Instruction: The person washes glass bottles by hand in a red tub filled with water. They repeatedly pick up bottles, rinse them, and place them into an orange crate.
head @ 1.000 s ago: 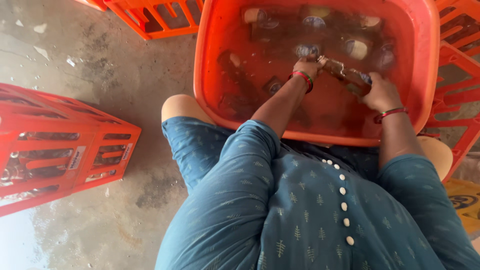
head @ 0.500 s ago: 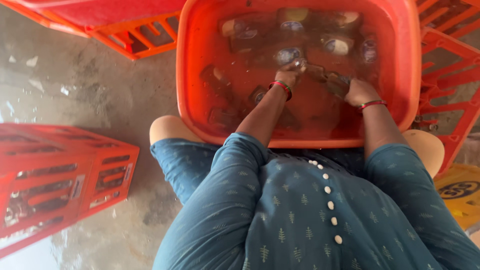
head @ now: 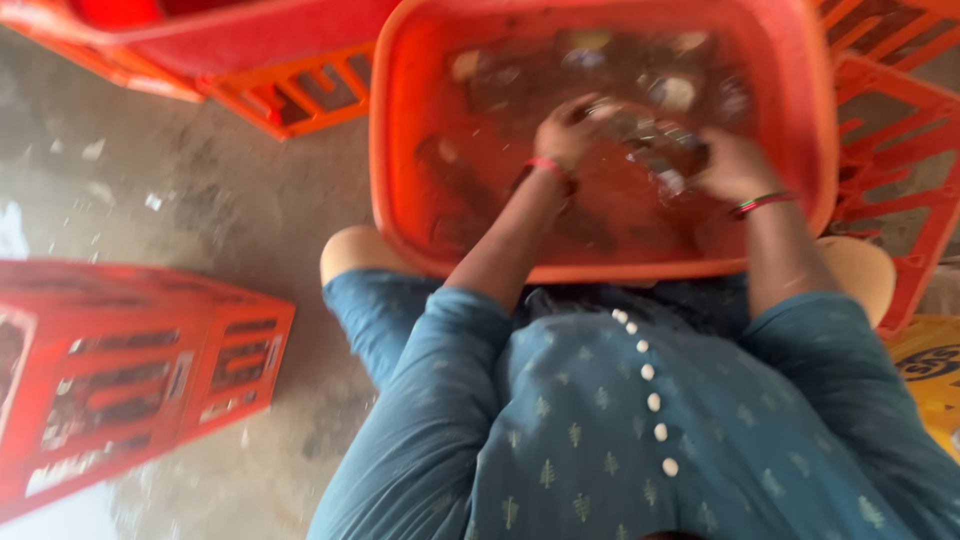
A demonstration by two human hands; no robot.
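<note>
Both hands, left hand [head: 566,130] and right hand [head: 735,165], seemingly grip a glass bottle [head: 655,140] inside the orange tub [head: 400,200], mid-wash; turning it needs firm fingers.

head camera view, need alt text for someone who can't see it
Seen from above, a person's left hand and right hand hold a glass bottle between them in an orange tub of water with more bottles. Red plastic crates stand around on the wet concrete floor; the picture is motion-blurred.

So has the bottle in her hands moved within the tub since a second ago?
Cannot tell. The bottle lies across both hands over the middle of the orange tub, much as before; the camera shifted and the picture is blurred.
</note>
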